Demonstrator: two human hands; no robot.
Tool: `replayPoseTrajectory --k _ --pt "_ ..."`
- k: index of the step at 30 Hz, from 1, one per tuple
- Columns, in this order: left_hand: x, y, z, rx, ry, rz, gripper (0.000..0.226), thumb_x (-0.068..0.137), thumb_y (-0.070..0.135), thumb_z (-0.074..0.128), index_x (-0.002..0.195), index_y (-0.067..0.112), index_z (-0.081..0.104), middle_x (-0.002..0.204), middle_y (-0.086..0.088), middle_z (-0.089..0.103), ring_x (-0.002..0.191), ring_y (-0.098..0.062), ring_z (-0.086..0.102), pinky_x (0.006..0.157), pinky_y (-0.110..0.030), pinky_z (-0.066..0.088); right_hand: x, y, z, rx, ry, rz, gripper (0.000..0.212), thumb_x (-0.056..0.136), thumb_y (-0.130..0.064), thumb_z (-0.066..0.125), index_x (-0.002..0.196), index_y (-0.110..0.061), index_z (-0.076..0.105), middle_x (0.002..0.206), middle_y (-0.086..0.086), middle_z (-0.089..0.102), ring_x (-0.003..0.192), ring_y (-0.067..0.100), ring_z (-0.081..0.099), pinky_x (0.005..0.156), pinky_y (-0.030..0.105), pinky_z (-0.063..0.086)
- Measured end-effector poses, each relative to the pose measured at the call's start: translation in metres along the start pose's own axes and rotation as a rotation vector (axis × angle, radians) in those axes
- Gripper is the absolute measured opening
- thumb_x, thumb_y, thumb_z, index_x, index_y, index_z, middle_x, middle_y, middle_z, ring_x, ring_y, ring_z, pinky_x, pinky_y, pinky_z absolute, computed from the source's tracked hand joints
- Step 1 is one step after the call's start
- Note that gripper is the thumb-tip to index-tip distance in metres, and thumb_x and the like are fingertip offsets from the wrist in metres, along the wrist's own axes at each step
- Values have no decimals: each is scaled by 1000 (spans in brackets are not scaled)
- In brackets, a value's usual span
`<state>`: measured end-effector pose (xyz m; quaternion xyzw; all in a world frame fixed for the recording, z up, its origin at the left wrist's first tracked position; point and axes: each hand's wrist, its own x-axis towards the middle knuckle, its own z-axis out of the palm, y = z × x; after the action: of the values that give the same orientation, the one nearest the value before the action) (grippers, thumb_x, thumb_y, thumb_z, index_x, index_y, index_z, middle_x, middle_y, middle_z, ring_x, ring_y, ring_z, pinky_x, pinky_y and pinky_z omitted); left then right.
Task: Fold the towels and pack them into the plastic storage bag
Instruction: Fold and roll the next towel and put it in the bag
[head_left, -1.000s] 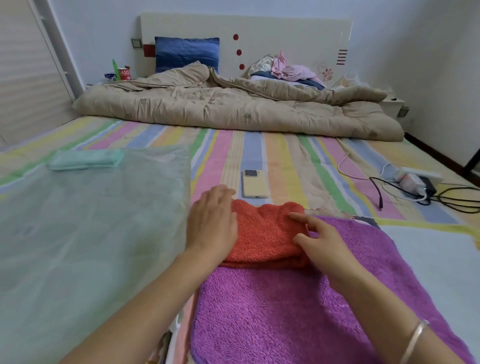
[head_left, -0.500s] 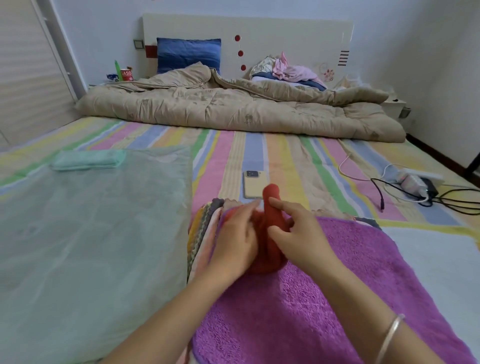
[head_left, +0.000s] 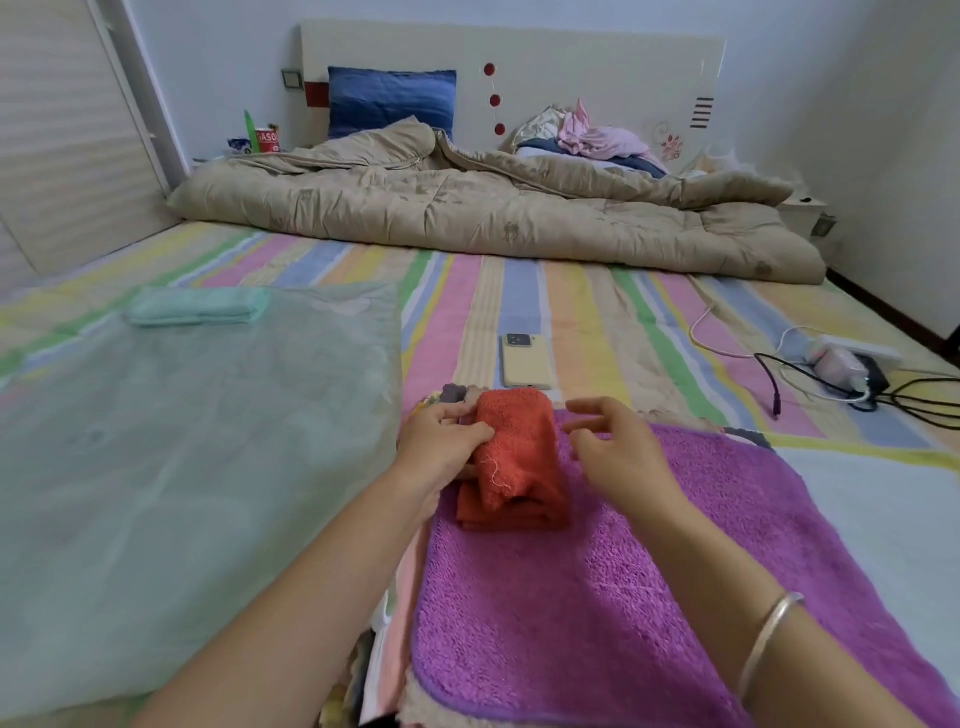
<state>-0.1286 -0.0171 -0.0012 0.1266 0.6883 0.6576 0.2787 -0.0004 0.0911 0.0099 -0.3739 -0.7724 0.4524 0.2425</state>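
Towels: orange (head_left: 519, 457) x1, purple (head_left: 597, 623) x1

Soft even daylight, faint shadows, wide-angle bowing at edges.

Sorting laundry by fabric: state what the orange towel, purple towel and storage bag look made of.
Orange towel: matte looped terry, probably cotton; a loose thread hangs. Purple towel: plush shaggy pile, perhaps microfibre. Storage bag: thin translucent greenish plastic; sheet stripes show faintly through.

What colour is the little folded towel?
Orange-red. The folded towel shows best in the head view, lying on a purple towel.
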Motion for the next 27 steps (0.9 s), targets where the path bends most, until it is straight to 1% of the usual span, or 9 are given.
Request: replayPoseTrajectory --k 2,6,10,14,18,20,23,25,27 --pt "2 1 -5 -22 16 -20 33 84 1 66 116 8 61 89 -2 64 65 -12 60 46 -22 48 0 3 3 64 -81 134 27 90 -18 57 117 -20 57 95 0 64 82 23 67 79 45 57" --pt "5 -6 -10 71 -23 -11 35 83 1 68 117 7 61 99 -7 68 72 -14 65 52 -25 53 -5 2 22 94 -151 244 50 85 -39 68 127 -17 51 114 7 63 98 22 65 91 42 54" --pt "15 -15 -18 280 33 74 47 60 27 76 105 21 63 98 -4 70 88 -20 69 83 -41 57 -5 -3 39 193 -211 272 82 77 -30 78 142 -18 30 122 6 60 107 20 62 98 39 50" --pt "19 -15 -31 369 -25 81 53 58 30 79 107 22 60 112 -4 68 92 -19 69 87 -43 55 -12 -13 47 80 -200 129 96 82 -21 73 150 -30 7 122 3 57 106 19 60 99 35 47" --pt "12 4 -49 149 -192 -74 49 82 32 75 123 11 59 96 -2 69 65 -7 66 56 -22 53 -23 -35 51 328 -199 91 82 84 -3 65 140 -46 23 115 10 66 90 22 68 86 43 56" --pt "5 19 -66 56 -358 -201 54 83 50 67 122 14 64 94 1 72 75 -12 70 70 -26 56 -28 -56 55 510 -281 101 74 86 0 62 134 -49 33 105 13 70 80 23 70 74 41 58" --pt "-7 30 -106 -207 -649 -345 59 86 56 57 127 14 63 125 -11 65 121 -29 58 107 -46 42 -37 -81 70 670 -436 96 71 88 3 58 132 -49 39 107 20 68 76 27 67 69 38 56" --pt "-10 27 -138 -216 -607 -360 58 83 51 64 127 13 63 127 -12 64 122 -30 57 107 -49 41 -45 -87 88 675 -534 89 66 90 -2 59 132 -50 41 116 16 66 86 30 70 72 37 58" --pt "-13 20 -169 -50 -438 -351 50 79 42 69 118 12 66 108 -8 71 98 -23 67 91 -42 54 -55 -86 111 617 -619 55 58 92 -10 59 132 -48 44 121 8 65 102 28 68 86 36 57"
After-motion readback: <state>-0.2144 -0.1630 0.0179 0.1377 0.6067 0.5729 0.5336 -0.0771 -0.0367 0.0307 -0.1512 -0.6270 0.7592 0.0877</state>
